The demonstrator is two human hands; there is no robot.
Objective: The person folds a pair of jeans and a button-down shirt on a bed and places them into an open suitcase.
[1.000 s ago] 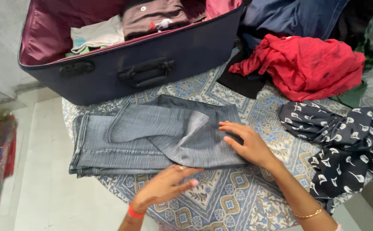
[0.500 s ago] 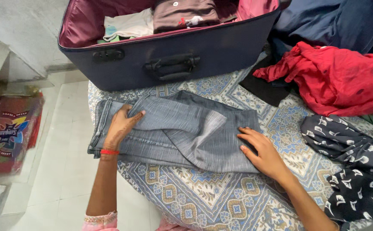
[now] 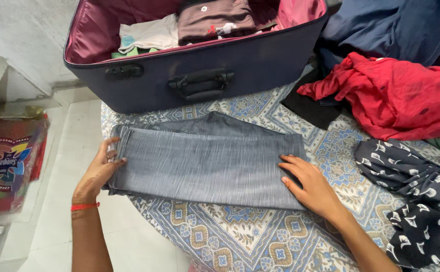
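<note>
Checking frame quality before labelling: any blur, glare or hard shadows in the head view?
Head view: even, soft light with no glare; only faint shadows under the left hand and right hand. The grey jeans, patterned cloth and suitcase are sharp. The colourful bag at the left edge is smeared and soft. Straight lines bow slightly toward the edges.

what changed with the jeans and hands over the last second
The left hand moved from the near edge to the left end of the grey denim jeans, folding the loose leg flat. The right hand stayed pressing their right end. The navy fabric suitcase and red crumpled garment lay unchanged.
</note>
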